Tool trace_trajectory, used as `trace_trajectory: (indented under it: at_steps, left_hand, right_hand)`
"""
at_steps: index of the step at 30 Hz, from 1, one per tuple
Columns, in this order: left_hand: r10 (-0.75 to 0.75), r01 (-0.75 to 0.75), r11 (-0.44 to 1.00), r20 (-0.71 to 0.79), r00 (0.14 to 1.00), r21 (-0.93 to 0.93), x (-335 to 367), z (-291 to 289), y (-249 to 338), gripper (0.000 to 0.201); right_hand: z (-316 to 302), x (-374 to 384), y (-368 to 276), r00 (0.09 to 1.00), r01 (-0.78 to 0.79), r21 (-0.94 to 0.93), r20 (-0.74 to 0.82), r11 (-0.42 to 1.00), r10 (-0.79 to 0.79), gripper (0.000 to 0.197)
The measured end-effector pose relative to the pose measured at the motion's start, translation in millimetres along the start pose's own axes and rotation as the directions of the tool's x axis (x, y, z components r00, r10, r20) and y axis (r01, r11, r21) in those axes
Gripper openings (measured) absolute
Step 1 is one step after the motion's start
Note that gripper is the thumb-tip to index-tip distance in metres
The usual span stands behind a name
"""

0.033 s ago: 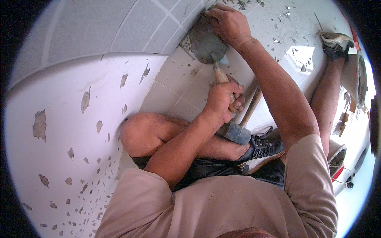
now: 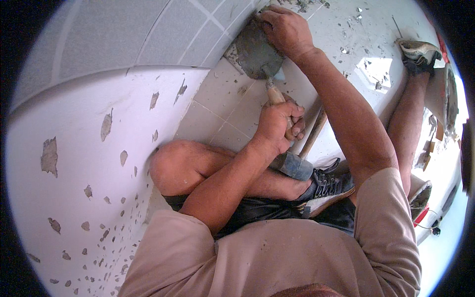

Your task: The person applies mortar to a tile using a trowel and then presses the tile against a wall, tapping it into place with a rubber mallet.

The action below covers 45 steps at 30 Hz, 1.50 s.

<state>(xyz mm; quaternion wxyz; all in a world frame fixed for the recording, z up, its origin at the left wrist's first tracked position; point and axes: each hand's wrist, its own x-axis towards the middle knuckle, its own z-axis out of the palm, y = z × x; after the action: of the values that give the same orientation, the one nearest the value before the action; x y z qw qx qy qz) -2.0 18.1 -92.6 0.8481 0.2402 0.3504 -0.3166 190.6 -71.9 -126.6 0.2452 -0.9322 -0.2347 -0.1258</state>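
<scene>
My left hand (image 2: 277, 126) is wrapped round the wooden handle of a trowel (image 2: 255, 52). The trowel's broad grey blade is smeared with mortar and lies low by the foot of the wall, over the floor tiles. My right hand (image 2: 289, 32) is at the blade's far edge with its fingers curled down. Its fingertips are partly hidden, so what they hold or press on cannot be made out. Beside my left hand rests a mallet (image 2: 299, 168) with a dark grey head and a wooden handle, close to my shoe.
Grey tiles (image 2: 178, 32) cover the upper wall; the pale wall (image 2: 123, 158) below them has many chipped patches. Mortar crumbs and debris (image 2: 358, 22) are scattered over the floor at the far right. My folded leg (image 2: 198, 161) lies near the wall, and my other leg stretches out right.
</scene>
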Motion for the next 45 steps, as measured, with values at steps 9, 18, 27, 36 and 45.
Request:
trace_trajectory:
  at_steps: [9, 18, 27, 36, 45]
  left_hand:
    - [0.007, -0.007, 1.000, 0.001, 1.000, 0.012, 0.2, -1.3, -0.3, 0.017]
    - [0.005, -0.005, 1.000, 0.007, 1.000, 0.017, -1.8, -0.2, 0.0, 0.016]
    - [0.010, -0.010, 1.000, 0.033, 0.999, -0.001, -0.7, -2.8, -1.1, 0.016]
    - [0.003, -0.003, 1.000, -0.012, 1.000, 0.017, -3.4, 1.3, 1.6, 0.016]
    - [0.023, -0.023, 1.000, 0.022, 0.999, 0.002, -3.3, -1.3, 0.2, 0.016]
  right_hand:
    - [6.7, -0.2, 1.8, 0.998, 0.009, 0.044, -0.068, 0.999, -0.006, 0.019]
    - [4.5, 0.7, -0.8, 0.996, -0.025, 0.103, -0.081, 0.994, 0.033, 0.019]
    - [-8.4, 5.7, -11.7, 0.999, -0.033, 0.185, -0.021, 0.982, 0.037, 0.011]
    - [-8.6, 9.2, -16.6, 0.994, -0.107, 0.096, 0.040, 0.990, 0.104, 0.015]
    - [-11.9, 12.1, -17.4, 0.990, -0.118, -0.040, 0.068, 0.992, 0.121, 0.019]
